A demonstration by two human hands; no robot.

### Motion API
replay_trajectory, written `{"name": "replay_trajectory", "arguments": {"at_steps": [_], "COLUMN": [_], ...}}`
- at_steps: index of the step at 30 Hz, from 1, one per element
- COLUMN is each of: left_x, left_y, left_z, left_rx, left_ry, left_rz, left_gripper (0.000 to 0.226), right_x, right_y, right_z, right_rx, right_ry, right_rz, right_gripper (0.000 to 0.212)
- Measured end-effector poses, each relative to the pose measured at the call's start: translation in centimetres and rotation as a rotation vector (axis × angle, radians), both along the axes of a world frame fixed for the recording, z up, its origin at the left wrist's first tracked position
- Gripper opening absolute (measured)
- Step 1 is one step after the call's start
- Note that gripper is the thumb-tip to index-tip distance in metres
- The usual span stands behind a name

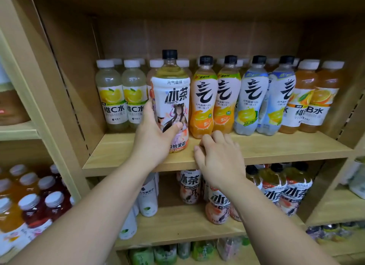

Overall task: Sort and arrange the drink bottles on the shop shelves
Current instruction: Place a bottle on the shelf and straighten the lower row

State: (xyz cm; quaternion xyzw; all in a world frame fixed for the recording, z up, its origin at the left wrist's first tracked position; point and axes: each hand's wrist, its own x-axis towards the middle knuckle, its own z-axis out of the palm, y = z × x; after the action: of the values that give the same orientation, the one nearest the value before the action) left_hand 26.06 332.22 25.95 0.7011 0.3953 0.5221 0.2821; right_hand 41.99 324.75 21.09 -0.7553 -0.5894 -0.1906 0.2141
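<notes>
Two bare forearms reach up from below. Left hand [152,138] wraps the lower half of a tall clear plastic tea bottle with a black cap and white illustrated label [170,99], thumb across the front, fingers hidden behind. It stands near the wooden shelf board's [276,148] front edge, ahead of the row. Right hand [219,156] rests flat on that edge, fingers loosely spread, holding nothing; its fingertips sit just before an orange-labelled black-capped soda bottle [203,99]. Pushing the tall bottle back could knock the white-capped bottles [156,67] behind it, and a tilt could topple its neighbours.
</notes>
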Motion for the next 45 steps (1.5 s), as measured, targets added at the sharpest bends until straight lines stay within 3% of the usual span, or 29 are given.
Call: {"name": "replay_trajectory", "arguments": {"at_steps": [3, 5, 9, 11, 14, 21, 25, 29, 32, 38, 41, 45], "left_x": [-1.6, -2.3, -2.3, -1.8, -0.9, 1.1, 1.3, 2.1, 2.7, 3.0, 3.5, 4.2], "left_y": [-3.2, -5.4, -9.9, -11.6, -13.9, -16.7, -16.5, -15.3, -13.6, -8.5, -6.3, -4.1], "left_z": [-0.3, -0.4, -0.7, -1.3, -3.1, -10.6, -16.0, -20.1, -22.1, -24.9, -25.6, -26.1], "left_rx": [0.016, 0.013, 0.055, 0.074, 0.008, -0.25, -0.369, -0.445, -0.488, -0.529, -0.545, -0.506], "left_ry": [-0.074, -0.116, -0.153, -0.175, -0.221, -0.131, -0.05, 0.008, 0.017, 0.067, 0.085, 0.174], "left_rz": [-0.043, -0.038, -0.035, -0.012, -0.028, -0.016, 0.043, 0.069, 0.071, 0.101, 0.071, 0.047], "left_gripper": [0.071, 0.071, 0.074, 0.077, 0.08, 0.075, 0.072, 0.078, 0.084, 0.089, 0.089, 0.072], "right_x": [0.5, 1.0, 0.6, 0.2, 0.9, 4.3, 4.9, 5.4, 5.9, 7.3, 7.9, 7.3], "right_y": [-1.1, -2.0, -4.4, -5.7, -6.9, -8.9, -9.3, -8.6, -7.8, -7.0, -6.0, -5.1], "right_z": [-0.8, -1.3, -0.7, -0.4, -0.7, -7.0, -11.7, -14.2, -15.3, -16.0, -16.0, -16.7], "right_rx": [0.036, 0.068, 0.176, 0.188, 0.159, -0.067, -0.239, -0.335, -0.289, 0.081, 0.061, -0.05], "right_ry": [-0.046, 0.034, 0.55, 0.693, 0.872, 1.029, 1.02, 0.889, 0.692, 0.357, 0.236, 0.172], "right_rz": [0.085, 0.197, 0.614, 0.725, 0.827, 0.848, 0.75, 0.678, 0.537, 0.174, 0.038, -0.086], "right_gripper": [0.042, 0.045, 0.051, 0.052, 0.052, 0.059, 0.062, 0.059, 0.051, 0.052, 0.066, 0.075]}}
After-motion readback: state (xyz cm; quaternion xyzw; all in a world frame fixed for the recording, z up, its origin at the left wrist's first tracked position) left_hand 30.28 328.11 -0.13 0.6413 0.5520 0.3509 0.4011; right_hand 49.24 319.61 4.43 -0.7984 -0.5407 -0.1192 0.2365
